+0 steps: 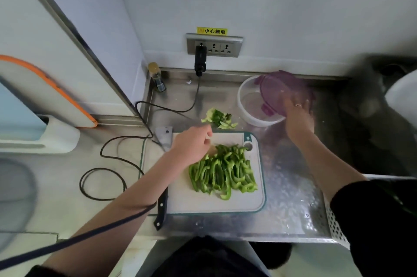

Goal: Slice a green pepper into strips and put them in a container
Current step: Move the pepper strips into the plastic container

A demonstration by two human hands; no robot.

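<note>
A heap of green pepper strips (pixel 223 173) lies on the right half of a white cutting board (pixel 203 200). My left hand (pixel 191 143) hovers over the board's far left part, just beside the strips, fingers loosely curled and holding nothing. A round clear container (pixel 248 105) stands behind the board at the right. My right hand (pixel 297 116) grips the near edge of its purple lid (pixel 279 89), which sits tilted over the container's right side. A knife (pixel 161 209) lies along the board's left edge, partly under my left forearm.
Pepper core and scraps (pixel 218 117) lie on the steel counter between the board and the container. A black cable (pixel 117 159) loops left of the board from a wall socket (pixel 214 45). A small corked bottle (pixel 156 77) stands in the back corner. A dark sink (pixel 383 118) lies to the right.
</note>
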